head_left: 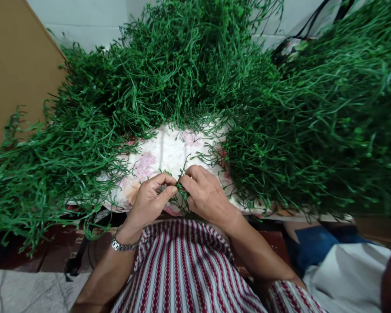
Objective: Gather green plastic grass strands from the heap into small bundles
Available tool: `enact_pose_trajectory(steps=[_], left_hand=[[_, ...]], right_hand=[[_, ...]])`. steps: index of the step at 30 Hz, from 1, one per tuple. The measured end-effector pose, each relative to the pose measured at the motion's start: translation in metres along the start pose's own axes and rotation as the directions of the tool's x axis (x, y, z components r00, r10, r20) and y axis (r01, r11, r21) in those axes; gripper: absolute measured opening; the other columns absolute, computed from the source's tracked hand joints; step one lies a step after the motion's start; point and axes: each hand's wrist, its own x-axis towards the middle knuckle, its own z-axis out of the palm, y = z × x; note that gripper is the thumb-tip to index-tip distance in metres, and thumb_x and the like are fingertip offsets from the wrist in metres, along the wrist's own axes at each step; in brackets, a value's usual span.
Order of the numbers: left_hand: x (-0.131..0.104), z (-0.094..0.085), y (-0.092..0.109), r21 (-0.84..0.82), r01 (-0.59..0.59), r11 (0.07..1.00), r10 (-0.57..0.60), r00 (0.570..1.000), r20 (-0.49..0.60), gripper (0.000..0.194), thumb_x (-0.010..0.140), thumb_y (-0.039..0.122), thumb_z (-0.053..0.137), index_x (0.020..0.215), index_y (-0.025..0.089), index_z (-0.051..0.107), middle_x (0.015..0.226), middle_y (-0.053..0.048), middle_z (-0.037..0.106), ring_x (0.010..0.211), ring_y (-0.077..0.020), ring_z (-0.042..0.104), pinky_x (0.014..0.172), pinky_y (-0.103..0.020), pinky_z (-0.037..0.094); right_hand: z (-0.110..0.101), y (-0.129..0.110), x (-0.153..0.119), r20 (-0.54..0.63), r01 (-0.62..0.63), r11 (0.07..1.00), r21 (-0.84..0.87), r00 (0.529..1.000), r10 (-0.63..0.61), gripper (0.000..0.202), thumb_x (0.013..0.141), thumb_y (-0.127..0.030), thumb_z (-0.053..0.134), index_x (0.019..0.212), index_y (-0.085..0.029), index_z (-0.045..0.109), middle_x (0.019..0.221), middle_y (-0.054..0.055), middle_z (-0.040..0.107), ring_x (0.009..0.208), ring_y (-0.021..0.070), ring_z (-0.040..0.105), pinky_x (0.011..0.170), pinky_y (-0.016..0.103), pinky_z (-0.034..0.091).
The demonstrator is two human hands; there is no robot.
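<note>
Thin green stems hang between my two hands, close to the front edge of a white floral cloth. My left hand, with a metal watch at its wrist, pinches a stem between thumb and forefinger. Close beside it, almost touching, my right hand has its fingers curled and closed on the same small bunch. Part of what the right fingers hold is hidden behind them. Loose stems lie on the cloth just ahead of both hands.
Large piles of green stems surround the cloth: one at left, one at the back, one at right. A brown board stands at the far left. Another person's clothed leg shows at lower right.
</note>
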Motion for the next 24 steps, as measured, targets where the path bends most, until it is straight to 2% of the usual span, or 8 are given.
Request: enact_pose_trajectory(steps=[3, 6, 10, 12, 15, 18, 21, 24], left_hand=[[-0.001, 0.0, 0.0, -0.002, -0.013, 1.0, 0.013, 1.0, 0.027, 0.009, 0.078, 0.024, 0.06, 0.075, 0.016, 0.061, 0.064, 0.002, 0.056, 0.061, -0.009, 0.048, 0.058, -0.018, 0.037], [0.0, -0.002, -0.003, -0.023, -0.043, 0.999, 0.043, 0.999, 0.014, 0.01, 0.078, 0.024, 0.059, 0.073, 0.016, 0.062, 0.06, 0.002, 0.055, 0.056, -0.0086, 0.047, 0.053, -0.018, 0.036], [0.005, -0.008, -0.011, 0.076, -0.233, 0.97, 0.232, 0.972, 0.022, 0.008, 0.078, 0.02, 0.06, 0.073, 0.016, 0.064, 0.062, 0.001, 0.057, 0.059, -0.0096, 0.05, 0.057, -0.02, 0.038], [0.008, -0.01, -0.014, 0.095, -0.319, 0.943, 0.316, 0.948, 0.049, 0.008, 0.078, 0.017, 0.059, 0.072, 0.016, 0.064, 0.062, 0.001, 0.059, 0.06, -0.01, 0.052, 0.059, -0.021, 0.04], [0.012, -0.008, -0.017, 0.093, -0.384, 0.919, 0.378, 0.923, 0.074, 0.011, 0.079, 0.014, 0.057, 0.071, 0.017, 0.064, 0.063, 0.0, 0.06, 0.061, -0.0107, 0.054, 0.06, -0.022, 0.041], [0.013, -0.005, -0.017, 0.102, -0.431, 0.897, 0.422, 0.902, 0.094, 0.012, 0.079, 0.012, 0.056, 0.071, 0.016, 0.064, 0.063, -0.001, 0.06, 0.062, -0.0119, 0.055, 0.061, -0.024, 0.042], [0.011, -0.002, -0.015, 0.102, -0.492, 0.865, 0.481, 0.869, 0.112, 0.012, 0.079, 0.01, 0.055, 0.073, 0.016, 0.064, 0.064, -0.002, 0.061, 0.063, -0.0128, 0.055, 0.064, -0.026, 0.043], [0.008, 0.0, -0.01, 0.102, -0.543, 0.834, 0.529, 0.838, 0.137, 0.013, 0.079, 0.008, 0.055, 0.074, 0.016, 0.064, 0.063, -0.002, 0.06, 0.064, -0.0135, 0.056, 0.067, -0.029, 0.044]], right_hand=[[-0.005, 0.004, 0.002, 0.052, 0.046, 0.998, 0.047, 0.997, -0.049, 0.016, 0.074, -0.006, 0.045, 0.084, -0.016, 0.053, 0.097, 0.011, 0.05, 0.09, 0.0222, 0.041, 0.076, 0.034, 0.036], [-0.006, 0.007, 0.003, 0.07, 0.096, 0.983, 0.155, 0.992, -0.108, 0.014, 0.074, -0.006, 0.044, 0.081, -0.016, 0.05, 0.087, 0.008, 0.052, 0.097, 0.0231, 0.042, 0.084, 0.036, 0.036], [-0.004, 0.008, 0.001, 0.078, 0.066, 0.918, 0.391, 0.992, -0.104, 0.008, 0.08, -0.011, 0.043, 0.074, -0.017, 0.046, 0.07, 0.002, 0.05, 0.073, 0.0154, 0.045, 0.073, 0.028, 0.037], [-0.003, 0.008, -0.001, 0.138, -0.02, 0.844, 0.537, 0.988, -0.064, 0.012, 0.083, -0.016, 0.043, 0.071, -0.017, 0.045, 0.065, -0.001, 0.048, 0.063, 0.0117, 0.044, 0.063, 0.024, 0.034], [-0.004, 0.009, -0.005, 0.253, -0.184, 0.653, 0.734, 0.967, -0.012, 0.02, 0.086, -0.021, 0.044, 0.067, -0.016, 0.043, 0.059, -0.004, 0.044, 0.055, 0.0077, 0.041, 0.054, 0.019, 0.03], [-0.005, 0.007, -0.008, 0.318, -0.307, 0.49, 0.816, 0.946, 0.062, 0.025, 0.086, -0.025, 0.046, 0.063, -0.016, 0.043, 0.056, -0.005, 0.041, 0.051, 0.0058, 0.036, 0.05, 0.018, 0.027], [-0.008, 0.005, -0.011, 0.323, -0.334, 0.407, 0.85, 0.941, 0.098, 0.027, 0.085, -0.026, 0.048, 0.061, -0.015, 0.042, 0.056, -0.005, 0.037, 0.051, 0.0051, 0.032, 0.049, 0.018, 0.026], [-0.015, 0.002, -0.016, 0.324, -0.334, 0.373, 0.866, 0.942, 0.091, 0.029, 0.085, -0.025, 0.049, 0.06, -0.015, 0.041, 0.055, -0.006, 0.034, 0.051, 0.0048, 0.03, 0.049, 0.019, 0.025]])
